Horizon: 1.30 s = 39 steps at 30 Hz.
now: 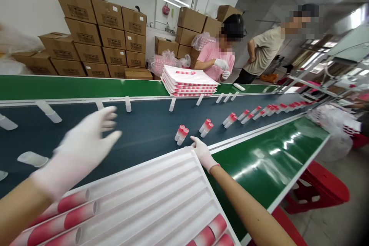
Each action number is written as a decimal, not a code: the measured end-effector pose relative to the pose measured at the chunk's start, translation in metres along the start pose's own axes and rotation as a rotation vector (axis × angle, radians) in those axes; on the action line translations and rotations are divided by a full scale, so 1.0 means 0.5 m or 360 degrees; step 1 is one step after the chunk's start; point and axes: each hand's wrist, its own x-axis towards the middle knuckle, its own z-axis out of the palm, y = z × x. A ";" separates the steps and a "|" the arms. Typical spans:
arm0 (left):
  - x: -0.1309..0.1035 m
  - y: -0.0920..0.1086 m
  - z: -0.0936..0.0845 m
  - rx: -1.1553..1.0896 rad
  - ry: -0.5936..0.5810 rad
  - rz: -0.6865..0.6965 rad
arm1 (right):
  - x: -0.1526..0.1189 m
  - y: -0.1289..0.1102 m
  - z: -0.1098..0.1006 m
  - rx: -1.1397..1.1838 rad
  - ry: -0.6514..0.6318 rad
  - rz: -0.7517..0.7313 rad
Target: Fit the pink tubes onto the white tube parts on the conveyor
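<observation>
Nearest, a white tray holds red-and-white tubes; the gloved left hand, thumb and fingers apart, hovers empty above the dark belt; the gloved right hand meets the tray's far corner, its grip unclear; beyond, pink-topped tubes line the belt

White tray partly beyond bottom edge

The tubes carry a red-to-white gradient; the tray is white. The conveyor belt is dark blue-grey, the table green and the cartons brown.
</observation>
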 end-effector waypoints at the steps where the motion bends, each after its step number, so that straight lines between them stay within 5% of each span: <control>1: 0.021 0.047 0.031 -0.0099 -0.0212 0.0005 | 0.012 0.002 0.015 -0.0020 -0.0018 -0.0025; 4: 0.086 0.147 0.151 -0.0209 -0.0766 0.0068 | 0.041 0.002 0.039 -0.0059 -0.0076 -0.0080; 9: 0.126 0.221 0.348 -0.0377 -0.1034 0.0292 | 0.081 0.000 0.050 -0.0106 -0.0121 -0.0120; 14: 0.135 0.212 0.426 -0.0550 -0.1054 0.0331 | 0.115 -0.014 0.065 -0.0239 -0.0090 -0.0107; 22: 0.165 0.150 0.413 -0.0555 -0.0896 0.0116 | 0.166 -0.061 0.108 -0.0341 -0.0148 -0.0204; 31: 0.150 0.188 0.424 -0.0469 -0.0804 0.0091 | 0.171 -0.048 0.086 -0.0315 -0.0187 -0.0169; 33: 0.139 0.192 0.395 -0.0413 -0.0719 0.0078 | 0.174 -0.044 0.083 -0.0255 -0.0182 -0.0135; 36: 0.109 0.166 0.305 -0.0346 -0.0464 0.0142 | 0.169 -0.040 0.069 -0.0120 -0.0147 -0.0053; 39: 0.072 0.085 0.184 -0.0252 0.0148 0.0314 | 0.135 -0.032 0.034 0.0075 -0.0082 0.0034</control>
